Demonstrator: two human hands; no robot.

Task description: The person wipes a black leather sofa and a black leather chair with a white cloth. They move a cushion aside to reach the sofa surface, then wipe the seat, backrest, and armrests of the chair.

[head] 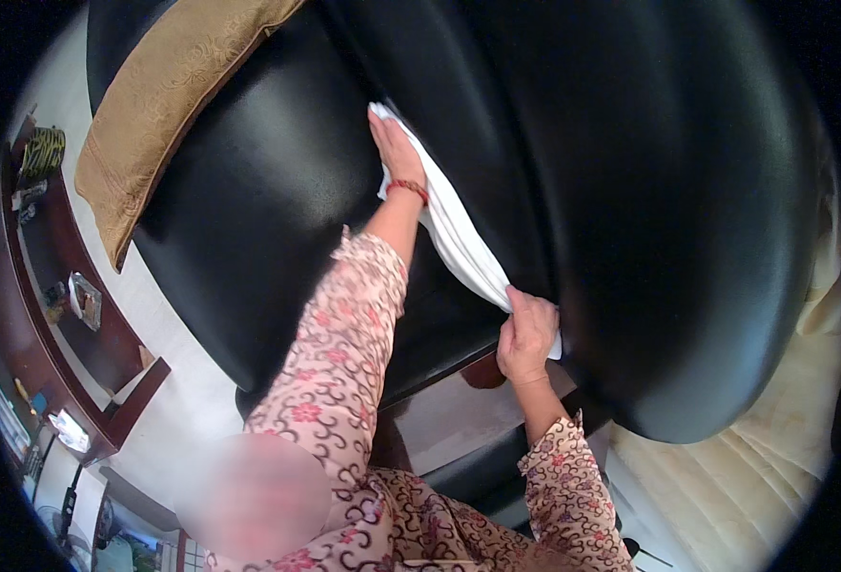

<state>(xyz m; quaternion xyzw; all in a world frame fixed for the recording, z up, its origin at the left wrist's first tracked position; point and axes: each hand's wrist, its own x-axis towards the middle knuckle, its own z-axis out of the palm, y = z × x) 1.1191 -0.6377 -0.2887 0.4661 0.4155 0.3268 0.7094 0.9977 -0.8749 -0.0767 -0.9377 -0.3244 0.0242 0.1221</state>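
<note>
A white cloth (460, 229) stretches in loose folds between my two hands, along the crease where the seat (277, 179) of a black leather-look sofa meets its backrest (649, 200). My left hand (397, 150), with a red braided bracelet at the wrist, lies flat with fingers together and holds the cloth's far end against the sofa. Nearer to me, my right hand (530, 336) grips the cloth's other end by the sofa's near side. A short tail of cloth shows beyond the right hand. The left palm is hidden.
A brown brocade cushion (170, 107) rests on the seat's far left. Dark wooden shelving (70, 286) with a framed picture (86, 300) stands across the pale floor (177, 386). Close to my body is a low wooden surface with a grey top (456, 422). Cream pleated fabric (721, 486) lies at lower right.
</note>
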